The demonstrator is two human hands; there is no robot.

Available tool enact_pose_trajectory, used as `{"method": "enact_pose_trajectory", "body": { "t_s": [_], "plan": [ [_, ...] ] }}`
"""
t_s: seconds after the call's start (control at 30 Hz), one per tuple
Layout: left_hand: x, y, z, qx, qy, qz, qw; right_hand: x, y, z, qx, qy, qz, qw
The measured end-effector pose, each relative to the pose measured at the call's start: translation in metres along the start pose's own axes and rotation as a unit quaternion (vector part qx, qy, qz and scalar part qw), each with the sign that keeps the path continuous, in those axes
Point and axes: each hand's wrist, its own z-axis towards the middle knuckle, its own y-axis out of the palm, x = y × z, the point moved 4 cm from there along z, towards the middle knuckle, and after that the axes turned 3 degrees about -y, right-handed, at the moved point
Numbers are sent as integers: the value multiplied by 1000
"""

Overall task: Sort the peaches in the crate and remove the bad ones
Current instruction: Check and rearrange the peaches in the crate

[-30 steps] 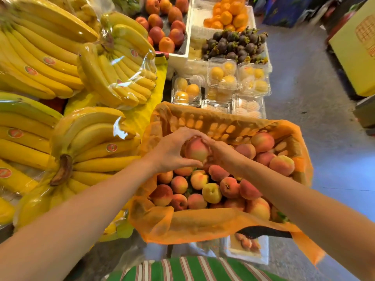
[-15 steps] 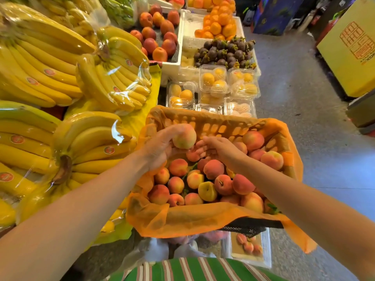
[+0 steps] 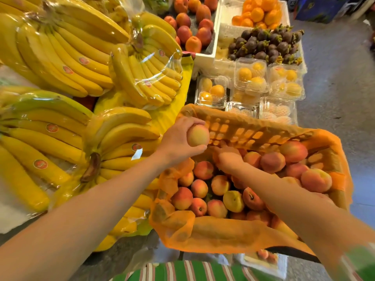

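Note:
A crate (image 3: 243, 130) lined with orange netting holds several peaches (image 3: 233, 200), pink, red and yellow. My left hand (image 3: 178, 140) grips one pale yellow-pink peach (image 3: 197, 135) above the crate's far left corner. My right hand (image 3: 228, 158) reaches down among the peaches at the crate's far side, blurred, with fingers pointing away from me. Whether those fingers hold a peach is hidden by the hand's back.
Bagged banana bunches (image 3: 60, 57) fill the stall to the left of the crate. Clear boxes of yellow fruit (image 3: 250, 78), mangosteens (image 3: 263, 45), oranges (image 3: 257, 11) and nectarines (image 3: 192, 23) lie beyond it. Grey floor (image 3: 334, 98) runs along the right. A small tray of peaches (image 3: 263, 256) sits below the crate.
My left hand has lifted its peach up and to the left, away from my right hand. My right hand has dropped lower among the peaches.

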Motion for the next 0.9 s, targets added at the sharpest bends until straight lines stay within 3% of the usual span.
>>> {"method": "enact_pose_trajectory", "body": {
  "t_s": [0.2, 0.33, 0.43, 0.47, 0.5, 0.6, 0.67, 0.73, 0.77, 0.83, 0.9],
  "plan": [
    [0, 5, 4, -12, 2, -2, 1000, -4, 3, 0, 13, -6, -19, 1000],
    [0, 5, 4, -10, -8, -17, 1000, 11, -5, -11, 61, -32, 128, 989],
    [0, 5, 5, 6, -33, -45, 998, 26, -22, -28, 83, 45, 327, 940],
    [1, 5, 5, 11, -47, -60, 997, 28, -26, -35, 69, 74, 428, 898],
    [3, 6, 4, 16, -61, -80, 995, 29, -29, -42, 32, 97, 542, 834],
    [12, 8, 3, 22, -94, -154, 983, 23, -37, -65, -113, 103, 812, 563],
    [18, 11, 3, 10, -94, -176, 980, 20, -42, -77, -147, 80, 860, 482],
    [22, 14, 1, -11, -72, -161, 984, 19, -44, -83, -136, 68, 866, 476],
    [24, 15, 0, -18, -58, -145, 988, 19, -44, -84, -117, 62, 857, 499],
    [27, 16, -4, -17, -36, -119, 992, 22, -42, -84, -69, 53, 817, 571],
    [26, 15, -8, 1, -26, -101, 995, 24, -41, -81, -3, 66, 722, 689]
  ]
}}
